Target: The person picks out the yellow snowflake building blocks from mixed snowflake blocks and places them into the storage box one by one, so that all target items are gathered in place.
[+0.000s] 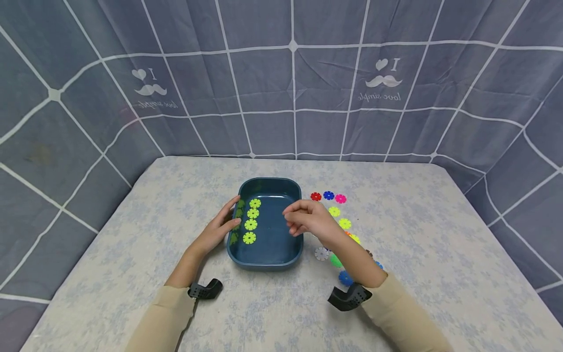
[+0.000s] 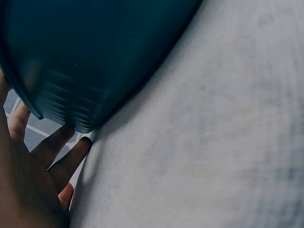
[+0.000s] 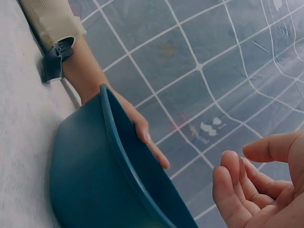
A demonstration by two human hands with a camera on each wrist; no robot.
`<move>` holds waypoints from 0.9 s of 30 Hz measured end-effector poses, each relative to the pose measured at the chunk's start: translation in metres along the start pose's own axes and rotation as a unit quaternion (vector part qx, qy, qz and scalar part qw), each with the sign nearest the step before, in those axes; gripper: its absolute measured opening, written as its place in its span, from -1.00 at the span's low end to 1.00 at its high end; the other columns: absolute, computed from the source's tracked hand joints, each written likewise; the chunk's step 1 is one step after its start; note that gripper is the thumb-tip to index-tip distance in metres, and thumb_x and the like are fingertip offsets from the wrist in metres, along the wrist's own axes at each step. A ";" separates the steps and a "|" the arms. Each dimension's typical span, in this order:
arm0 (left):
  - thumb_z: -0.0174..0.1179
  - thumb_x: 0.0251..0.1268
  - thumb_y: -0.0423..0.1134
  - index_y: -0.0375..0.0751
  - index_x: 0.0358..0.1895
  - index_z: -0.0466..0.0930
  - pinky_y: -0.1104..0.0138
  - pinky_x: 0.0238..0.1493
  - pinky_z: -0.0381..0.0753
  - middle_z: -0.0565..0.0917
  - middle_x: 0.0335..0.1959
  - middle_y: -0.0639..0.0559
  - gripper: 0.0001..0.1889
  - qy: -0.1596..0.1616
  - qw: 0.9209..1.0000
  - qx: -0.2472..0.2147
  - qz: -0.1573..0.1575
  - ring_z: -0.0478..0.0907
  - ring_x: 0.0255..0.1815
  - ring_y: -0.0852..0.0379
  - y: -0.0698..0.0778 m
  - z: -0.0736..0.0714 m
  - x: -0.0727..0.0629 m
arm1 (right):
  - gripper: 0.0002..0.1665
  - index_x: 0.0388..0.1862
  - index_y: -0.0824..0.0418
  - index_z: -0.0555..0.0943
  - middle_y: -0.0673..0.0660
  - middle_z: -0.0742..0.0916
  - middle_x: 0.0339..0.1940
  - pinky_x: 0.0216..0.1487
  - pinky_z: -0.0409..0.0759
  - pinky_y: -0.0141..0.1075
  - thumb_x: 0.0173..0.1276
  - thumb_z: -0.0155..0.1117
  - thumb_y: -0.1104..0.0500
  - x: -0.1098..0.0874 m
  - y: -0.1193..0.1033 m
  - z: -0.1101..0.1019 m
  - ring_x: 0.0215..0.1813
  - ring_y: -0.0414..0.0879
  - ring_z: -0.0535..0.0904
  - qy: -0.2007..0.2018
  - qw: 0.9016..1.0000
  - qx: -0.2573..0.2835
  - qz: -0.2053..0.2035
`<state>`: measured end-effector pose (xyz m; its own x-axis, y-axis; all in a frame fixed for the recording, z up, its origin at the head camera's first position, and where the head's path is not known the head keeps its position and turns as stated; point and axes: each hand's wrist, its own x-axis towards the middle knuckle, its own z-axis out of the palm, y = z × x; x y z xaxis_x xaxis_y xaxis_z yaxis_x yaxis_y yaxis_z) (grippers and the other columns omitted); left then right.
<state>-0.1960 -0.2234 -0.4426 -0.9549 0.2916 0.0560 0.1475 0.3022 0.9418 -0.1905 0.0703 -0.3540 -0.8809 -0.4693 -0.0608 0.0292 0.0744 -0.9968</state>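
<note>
A dark teal plastic tub (image 1: 272, 266) stands on the table. Inside, along its left side, several yellow-green flower-shaped discs (image 1: 250, 225) lie in a column. My left hand (image 1: 215, 230) holds the tub's left side, thumb at the rim; in the left wrist view, fingers (image 2: 66, 159) touch the outer wall. Over the tub's right part hovers my right hand (image 1: 312, 220), its fingers loosely bent. The right wrist view shows a gap between the thumb (image 3: 270, 148) and the fingers, with nothing visible in it.
Right of the tub lie loose discs: red (image 1: 315, 196), dark blue (image 1: 328, 195), pink (image 1: 340, 199), yellow (image 1: 345, 223), white (image 1: 321, 253), green (image 1: 336, 260) and blue (image 1: 345, 278). My right forearm hides some. A grey checked curtain (image 1: 264, 83) surrounds the patterned table (image 1: 132, 244).
</note>
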 end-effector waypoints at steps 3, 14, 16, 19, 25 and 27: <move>-0.03 0.53 -0.14 0.11 0.59 -0.08 -0.25 0.36 0.07 0.05 0.52 -0.32 -0.34 0.001 1.000 0.002 -0.004 0.03 0.50 -0.29 0.001 0.000 0.000 | -0.71 -0.05 0.48 0.56 0.16 0.63 -0.41 -0.25 0.68 -0.26 0.41 0.19 0.24 -0.006 0.002 -0.007 -0.45 -0.10 0.61 0.003 1.000 -0.002 -0.001; -0.05 0.54 -0.18 0.10 0.59 -0.08 -0.27 0.36 0.04 0.02 0.53 -0.31 -0.35 0.002 1.000 0.005 -0.004 0.00 0.50 -0.30 0.000 0.000 0.000 | -0.66 -0.03 0.51 0.54 0.21 0.65 -0.39 -0.26 0.67 -0.26 0.42 0.19 0.22 -0.016 0.016 -0.029 -0.44 -0.09 0.60 0.025 0.999 -0.012 0.026; -0.05 0.54 -0.16 0.11 0.59 -0.08 -0.26 0.36 0.04 0.01 0.53 -0.31 -0.35 0.001 1.000 0.004 -0.003 0.00 0.51 -0.29 -0.001 0.000 0.001 | -0.63 -0.01 0.52 0.52 0.22 0.65 -0.38 -0.25 0.67 -0.27 0.43 0.19 0.20 -0.018 0.018 -0.033 -0.43 -0.08 0.60 0.026 0.999 -0.018 0.030; -0.04 0.54 -0.13 0.12 0.59 -0.08 -0.26 0.36 0.04 0.00 0.54 -0.30 -0.34 -0.002 1.000 0.003 -0.001 -0.02 0.51 -0.29 -0.001 0.000 0.000 | -0.65 -0.02 0.50 0.53 0.24 0.64 -0.36 -0.23 0.68 -0.26 0.44 0.19 0.19 -0.022 0.021 -0.040 -0.41 -0.06 0.61 0.025 0.999 -0.031 0.030; -0.04 0.54 -0.12 0.13 0.59 -0.08 -0.26 0.36 0.03 0.01 0.54 -0.29 -0.34 0.001 1.000 0.008 -0.005 -0.01 0.51 -0.29 -0.001 0.000 0.000 | -0.64 -0.01 0.49 0.53 0.40 0.62 -0.27 -0.18 0.67 -0.24 0.46 0.17 0.17 -0.032 0.028 -0.058 -0.36 -0.01 0.61 0.028 0.998 -0.042 0.029; -0.04 0.54 -0.12 0.13 0.59 -0.08 -0.26 0.36 0.03 0.02 0.53 -0.29 -0.34 0.003 1.000 0.008 -0.008 -0.01 0.51 -0.28 0.000 0.001 0.000 | -0.59 0.02 0.53 0.50 0.38 0.62 -0.26 -0.17 0.67 -0.25 0.47 0.15 0.16 -0.035 0.031 -0.064 -0.36 -0.03 0.61 0.033 0.998 -0.052 0.030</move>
<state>-0.1958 -0.2227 -0.4426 -0.9584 0.2820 0.0437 0.1372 0.3212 0.9370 -0.1892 0.1451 -0.3792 -0.9083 -0.4029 -0.1129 0.0365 0.1924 -0.9806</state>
